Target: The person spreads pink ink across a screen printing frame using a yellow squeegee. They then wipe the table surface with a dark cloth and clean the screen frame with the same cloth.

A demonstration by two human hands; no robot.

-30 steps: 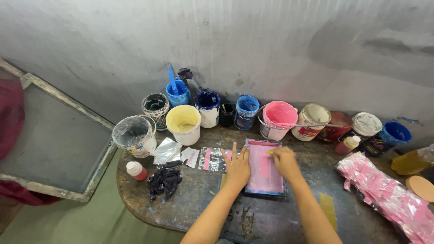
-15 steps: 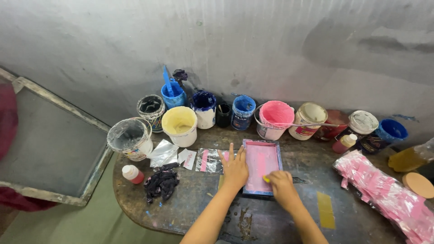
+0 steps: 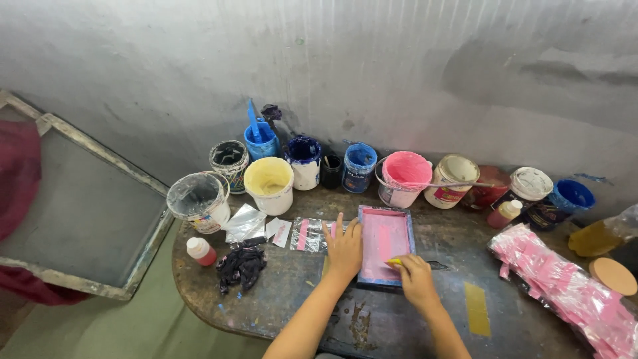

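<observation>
A small framed printing screen [image 3: 384, 233], smeared with pink ink, lies flat on the dark round table [image 3: 279, 302]. My left hand [image 3: 344, 247] rests open on the frame's left edge, fingers spread, pressing it down. My right hand [image 3: 416, 277] sits at the frame's near right corner, fingers closed around a small yellow scraper [image 3: 395, 262] whose tip touches the pink mesh. Just behind the screen stands a pink paint bucket [image 3: 404, 176].
Several paint pots line the wall: yellow [image 3: 269, 183], blue [image 3: 359, 165], cream [image 3: 452, 179] and others. A large framed screen [image 3: 80, 213] leans at the left. Pink strips in plastic [image 3: 565, 282] lie at the right. A black rag [image 3: 240, 266] and small red bottle [image 3: 199, 251] sit left.
My right hand has drawn back from the far end of the small screen to its near right corner. The left hand has stayed on the left edge.
</observation>
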